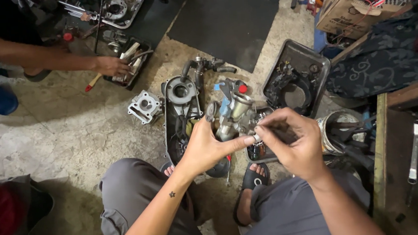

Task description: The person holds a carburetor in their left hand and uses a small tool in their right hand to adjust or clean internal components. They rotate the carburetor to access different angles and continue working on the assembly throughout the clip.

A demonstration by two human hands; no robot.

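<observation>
The person sits low over a concrete floor (pixel 73 137), knees apart in grey trousers, feet in black sandals. The left hand (pixel 206 147) is wrapped around a carburettor (pixel 235 113), a grey metal body with a blue part and a red knob at its top, held up in the middle of the view above the floor. The right hand (pixel 291 143) is closed in a pinch, thumb and forefinger meeting the left thumb tip on a small pale part (pixel 257 137) just at the carburettor's lower right side; what that part is cannot be made out. At nine o'clock from the carburettor a dark engine cover (pixel 181 104) lies on the floor, and farther toward nine o'clock sits a silver cylinder block (pixel 144 106). At two o'clock a black tray (pixel 313 61) holds dark engine parts. At ten o'clock, well apart, another person's hand (pixel 112 65) reaches into a small black tray of tools (pixel 139 63), with a shiny metal pan (pixel 135 5) beyond it toward eleven o'clock.
</observation>
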